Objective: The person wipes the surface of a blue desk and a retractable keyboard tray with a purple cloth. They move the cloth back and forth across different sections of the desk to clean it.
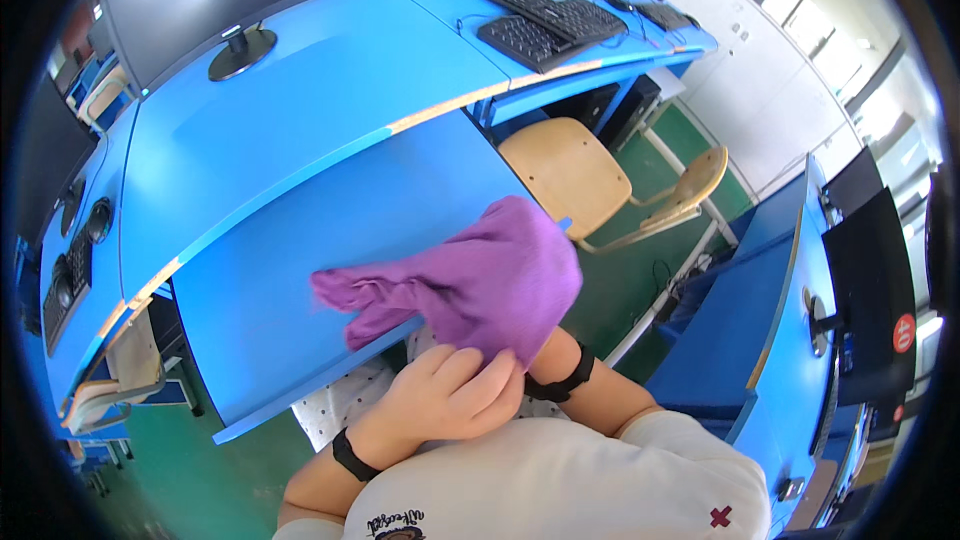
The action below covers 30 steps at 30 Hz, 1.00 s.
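A purple cloth [500, 280] drapes over my right hand, covering it entirely, so its fingers stay hidden. Only the right forearm [600, 395] with a black wristband shows below it. The cloth's bunched, narrow ends hang to the left above a pulled-out blue tray [370, 200] of the desk. With bent fingers, my left hand [465, 395] pinches the cloth's lower edge close to the right wrist. A black band circles the left wrist as well.
Beyond the tray, the blue desk [320, 70] carries a monitor [220, 0] and black keyboards [540, 25]. A wooden chair [565, 175] stands to the right of the tray. More monitors [870, 280] line a blue desk at far right. Mice and keyboards [75, 270] lie at left.
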Motion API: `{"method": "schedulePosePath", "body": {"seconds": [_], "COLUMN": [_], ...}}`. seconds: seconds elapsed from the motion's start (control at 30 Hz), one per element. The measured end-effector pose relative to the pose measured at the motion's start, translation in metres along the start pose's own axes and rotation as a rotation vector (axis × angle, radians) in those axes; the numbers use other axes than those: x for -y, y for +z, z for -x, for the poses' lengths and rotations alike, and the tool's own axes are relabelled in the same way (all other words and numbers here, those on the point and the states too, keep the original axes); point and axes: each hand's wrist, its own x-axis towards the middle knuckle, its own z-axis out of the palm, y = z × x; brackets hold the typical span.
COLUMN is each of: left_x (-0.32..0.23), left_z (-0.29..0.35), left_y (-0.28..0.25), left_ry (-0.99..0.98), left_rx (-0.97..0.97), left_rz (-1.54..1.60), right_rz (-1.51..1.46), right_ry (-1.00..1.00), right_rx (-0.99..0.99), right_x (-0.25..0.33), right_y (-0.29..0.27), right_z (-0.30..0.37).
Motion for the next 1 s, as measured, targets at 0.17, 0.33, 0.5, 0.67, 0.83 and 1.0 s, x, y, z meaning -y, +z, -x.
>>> {"method": "schedulePosePath", "body": {"seconds": [0.17, 0.33, 0.5, 0.67, 0.83, 1.0], "left_x": [-0.002, 0.005, 0.009, 0.022, 0.032, 0.032], "left_z": [0.006, 0.007, 0.022, 0.047, 0.063, 0.067], "left_y": [0.005, 0.006, 0.003, 0.011, 0.018, 0.02], "left_ry": [-0.034, -0.043, -0.157, -0.594, -0.713, -0.725], "left_rx": [0.098, 0.087, 0.195, 0.452, 0.422, 0.438], "left_rz": [0.072, 0.054, 0.123, 0.138, 0.213, 0.23], "right_rz": [0.012, 0.125, 0.191, 0.23, 0.229, 0.266], "right_ry": [-0.052, 0.064, 0.214, 0.273, 0.364, 0.433], "right_rx": [-0.088, -0.347, -0.726, -0.907, -0.811, -0.548], "right_x": [-0.021, -0.024, -0.02, -0.019, -0.029, -0.07], "right_y": [-0.039, -0.04, -0.072, -0.096, -0.086, -0.034], "right_z": [-0.013, -0.002, 0.013, 0.016, 0.002, 0.008]}}
